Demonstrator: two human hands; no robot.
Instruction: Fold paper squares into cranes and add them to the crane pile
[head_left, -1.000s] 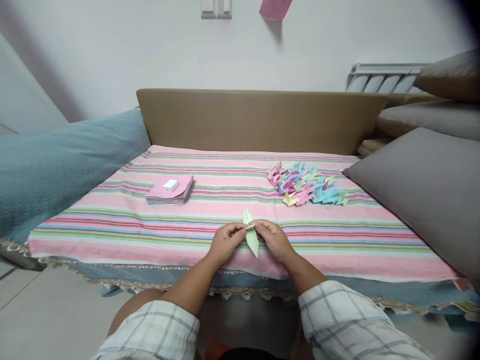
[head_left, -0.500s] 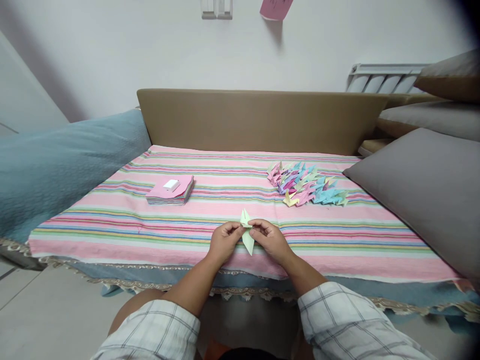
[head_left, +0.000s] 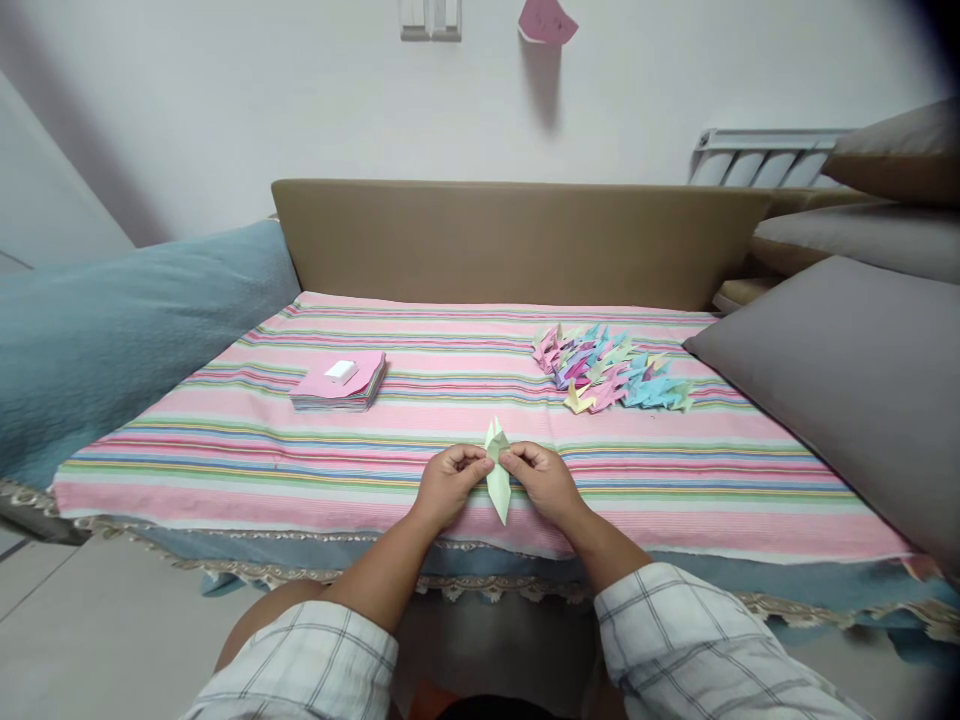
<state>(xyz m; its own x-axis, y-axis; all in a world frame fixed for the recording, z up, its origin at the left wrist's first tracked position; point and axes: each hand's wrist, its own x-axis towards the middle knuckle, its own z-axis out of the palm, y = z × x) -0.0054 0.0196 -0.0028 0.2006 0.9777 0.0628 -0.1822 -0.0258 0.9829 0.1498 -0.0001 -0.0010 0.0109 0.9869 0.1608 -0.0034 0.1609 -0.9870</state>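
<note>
A pale green folded origami paper [head_left: 499, 488] stands out between my two hands, a long diamond with a split upper tip. My left hand [head_left: 448, 482] pinches its left edge between thumb and fingers. On the opposite edge, the thumb and fingers of my right hand [head_left: 544, 482] are closed on the same paper. Beyond my right hand lies a cluster of folded paper cranes [head_left: 611, 370] in pink, blue, green, yellow and purple. To the far left of my hands rests a stack of coloured paper sheets [head_left: 337, 385] with a small white block [head_left: 341, 372] on top.
A pink striped cloth [head_left: 225, 470] covers the seat under everything. Blue fabric [head_left: 150, 320] drapes the left armrest, and grey cushions [head_left: 847, 370] pile up on the right. Behind is a brown backrest [head_left: 487, 240]; a pink paper [head_left: 547, 22] hangs on the wall.
The green paper's lower point reaches further toward me, and its middle now shows a raised flap. Both hands stay nearly in place, still pinching it. The camera view has shifted slightly.
</note>
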